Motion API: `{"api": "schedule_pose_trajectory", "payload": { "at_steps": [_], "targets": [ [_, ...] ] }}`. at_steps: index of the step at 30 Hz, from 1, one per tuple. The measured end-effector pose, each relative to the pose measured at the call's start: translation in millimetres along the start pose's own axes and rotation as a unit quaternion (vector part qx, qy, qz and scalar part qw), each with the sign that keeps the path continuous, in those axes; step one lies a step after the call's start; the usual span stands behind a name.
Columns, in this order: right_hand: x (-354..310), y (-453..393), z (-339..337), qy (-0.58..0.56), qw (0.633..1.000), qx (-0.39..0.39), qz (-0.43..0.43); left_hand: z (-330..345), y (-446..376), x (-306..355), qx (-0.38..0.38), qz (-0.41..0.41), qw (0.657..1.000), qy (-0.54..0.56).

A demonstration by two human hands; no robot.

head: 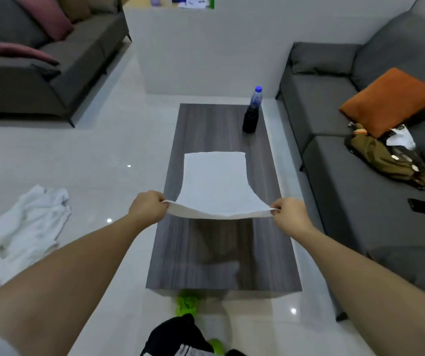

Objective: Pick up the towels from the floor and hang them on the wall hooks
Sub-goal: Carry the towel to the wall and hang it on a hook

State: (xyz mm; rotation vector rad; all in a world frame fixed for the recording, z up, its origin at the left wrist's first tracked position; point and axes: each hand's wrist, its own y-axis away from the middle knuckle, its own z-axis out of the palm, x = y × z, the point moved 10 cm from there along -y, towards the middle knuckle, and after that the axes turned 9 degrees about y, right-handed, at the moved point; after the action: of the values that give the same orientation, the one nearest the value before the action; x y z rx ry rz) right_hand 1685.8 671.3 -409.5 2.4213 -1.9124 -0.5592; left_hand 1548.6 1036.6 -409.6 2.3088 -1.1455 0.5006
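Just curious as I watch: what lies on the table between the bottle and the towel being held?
Nothing: in the head view, bare wood of the table separates the bottle from the far edge of the towel.

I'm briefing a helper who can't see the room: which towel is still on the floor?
Start at the dark wood coffee table; look to its left on the pale tiled floor. The crumpled white towel lies there in a loose heap, unlike the flat towel both hands hold over the table.
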Motion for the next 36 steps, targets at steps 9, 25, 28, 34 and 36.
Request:
{"api": "schedule_pose_trajectory", "payload": {
  "at_steps": [9, 25, 28, 34, 36],
  "targets": [
    [41.5, 31.8, 78.8, 0.015, 0.994, -0.101, 0.050, 73.7, 20.2, -51.2, -0.097, -0.035, 0.994, -0.048],
    [8.1, -163.3, 129.7, 0.040, 0.987, -0.125, 0.091, 111.0, -158.8, -63.5, -0.115, -0.102, 0.987, -0.038],
    [-0.6, -207.4, 132.1, 0.022, 0.991, -0.085, 0.104, 115.1, -198.0, -69.0, -0.080, -0.124, 0.989, -0.026],
    [14.3, -198.8, 194.3, -0.030, 0.979, -0.129, 0.153, 171.9, -194.0, -109.6, -0.144, -0.176, 0.974, 0.002],
    [29.4, -161.7, 231.8, -0.031, 0.968, -0.186, 0.169, 202.5, -163.1, -131.4, -0.186, -0.196, 0.963, 0.011]
  ]
}}
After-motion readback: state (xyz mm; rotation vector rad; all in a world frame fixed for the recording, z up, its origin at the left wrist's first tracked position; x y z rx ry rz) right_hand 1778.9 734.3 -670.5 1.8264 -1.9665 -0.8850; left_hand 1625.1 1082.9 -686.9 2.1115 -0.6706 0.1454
